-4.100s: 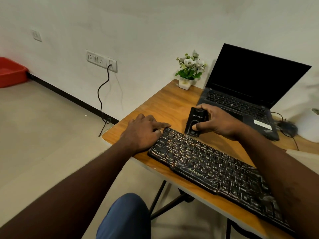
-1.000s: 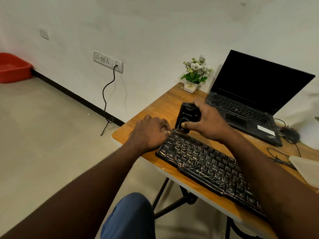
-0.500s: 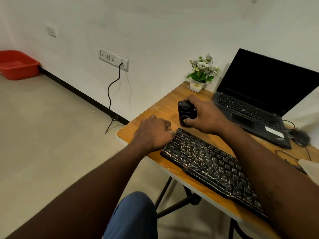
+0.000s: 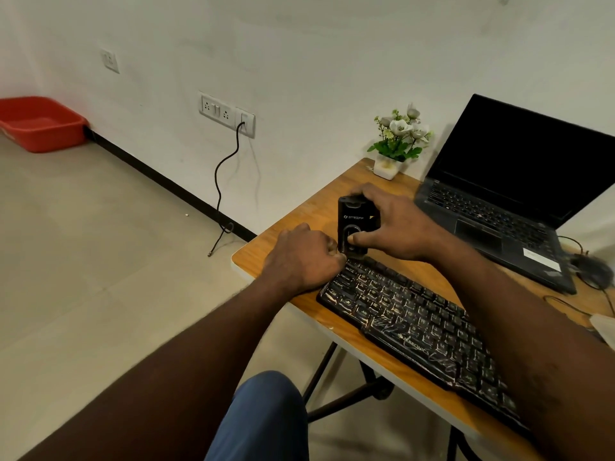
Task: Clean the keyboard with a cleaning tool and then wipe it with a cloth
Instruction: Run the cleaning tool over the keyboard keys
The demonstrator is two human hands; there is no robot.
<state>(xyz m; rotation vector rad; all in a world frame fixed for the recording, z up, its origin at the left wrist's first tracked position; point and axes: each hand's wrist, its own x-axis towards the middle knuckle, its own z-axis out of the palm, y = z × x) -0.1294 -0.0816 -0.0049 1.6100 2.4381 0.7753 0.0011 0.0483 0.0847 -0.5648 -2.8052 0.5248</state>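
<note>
Right hand (image 4: 399, 227) grips the cleaning tool (image 4: 354, 224) upright, thumb on its front control, its base at the keyboard (image 4: 416, 324)'s far-left corner, likely the start of a pass. Left hand (image 4: 304, 262), fingers curled into a fist (nothing seen inside), butts against the keyboard's left end, probably bracing it. The keyboard lies along the table (image 4: 319, 207)'s near edge. Laptop (image 4: 499, 207) crowds the far side; open room runs rightward along the keys.

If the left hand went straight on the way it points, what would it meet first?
Likely the cleaning tool gripped by the right hand, just beyond the left hand; depth is unclear.
</note>
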